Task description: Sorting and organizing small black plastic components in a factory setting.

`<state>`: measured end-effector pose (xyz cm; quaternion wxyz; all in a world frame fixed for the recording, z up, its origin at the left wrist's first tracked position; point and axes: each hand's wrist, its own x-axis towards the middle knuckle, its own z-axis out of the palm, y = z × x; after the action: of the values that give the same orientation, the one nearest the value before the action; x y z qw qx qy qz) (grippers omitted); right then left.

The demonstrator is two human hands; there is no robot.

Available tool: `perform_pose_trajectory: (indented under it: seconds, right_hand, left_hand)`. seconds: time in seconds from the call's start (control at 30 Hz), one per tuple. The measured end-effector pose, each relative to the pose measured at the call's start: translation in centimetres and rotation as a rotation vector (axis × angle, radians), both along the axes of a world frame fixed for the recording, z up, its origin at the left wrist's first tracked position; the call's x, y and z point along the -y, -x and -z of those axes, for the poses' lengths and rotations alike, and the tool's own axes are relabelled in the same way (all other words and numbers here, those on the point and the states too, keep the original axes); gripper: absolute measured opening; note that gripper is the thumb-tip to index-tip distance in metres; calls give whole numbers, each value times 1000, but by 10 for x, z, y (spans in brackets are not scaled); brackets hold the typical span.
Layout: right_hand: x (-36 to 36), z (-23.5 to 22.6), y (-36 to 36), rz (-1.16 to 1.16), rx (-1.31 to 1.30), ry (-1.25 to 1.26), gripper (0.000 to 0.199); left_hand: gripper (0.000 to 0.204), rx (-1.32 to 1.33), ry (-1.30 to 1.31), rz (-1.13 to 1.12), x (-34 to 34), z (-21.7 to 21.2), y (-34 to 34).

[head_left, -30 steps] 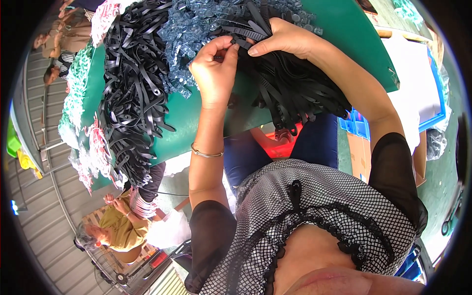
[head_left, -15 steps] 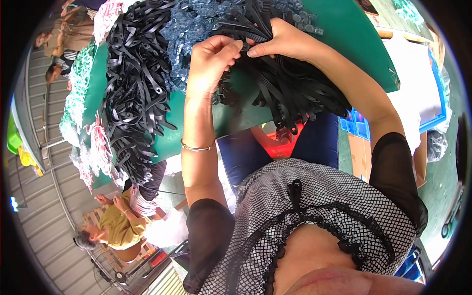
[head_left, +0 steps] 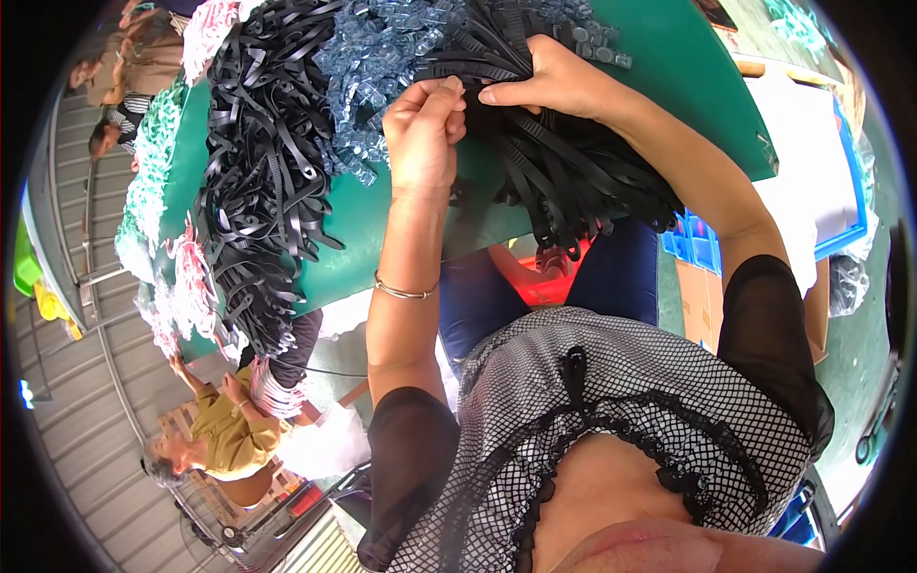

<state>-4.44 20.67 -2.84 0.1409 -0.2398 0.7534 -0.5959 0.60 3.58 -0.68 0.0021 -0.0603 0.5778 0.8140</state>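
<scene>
My right hand (head_left: pixel 564 81) is closed round a thick bundle of black ridged straps (head_left: pixel 559 177), whose looped ends hang over the near edge of the green table (head_left: pixel 659 43). Its thumb points left, toward my other hand. Just left of the bundle, my left hand (head_left: pixel 425 134) is closed in a pinch, thumb against fingers. Whatever lies between those fingertips is too small to make out. Beyond the left hand spreads a heap of clear bluish plastic pieces, like small buckles (head_left: pixel 368 81).
A long pile of loose black straps (head_left: pixel 263 143) covers the table's left part. Mint-green straps (head_left: pixel 158 143) and pink-and-white ones (head_left: pixel 191 277) lie farther left. A co-worker in a mustard top (head_left: pixel 234 430) sits lower left. Blue crates (head_left: pixel 702 244) stand at right.
My left hand has shifted slightly right and down, its fingers still pinched. The right hand stays almost in place on the bundle. The seated co-worker has stretched a hand toward the pink-and-white straps.
</scene>
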Motion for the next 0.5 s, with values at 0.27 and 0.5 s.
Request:
perform_pose_trajectory:
  seconds: [0.27, 0.5]
  right_hand:
    - [1, -8, -5, -27, 55, -59, 21]
    - [-6, -8, 3, -167, 243, 284, 25]
  left_hand:
    - [7, 16, -131, -26, 5, 6, 2]
    - [13, 11, 158, 3, 8, 10, 9]
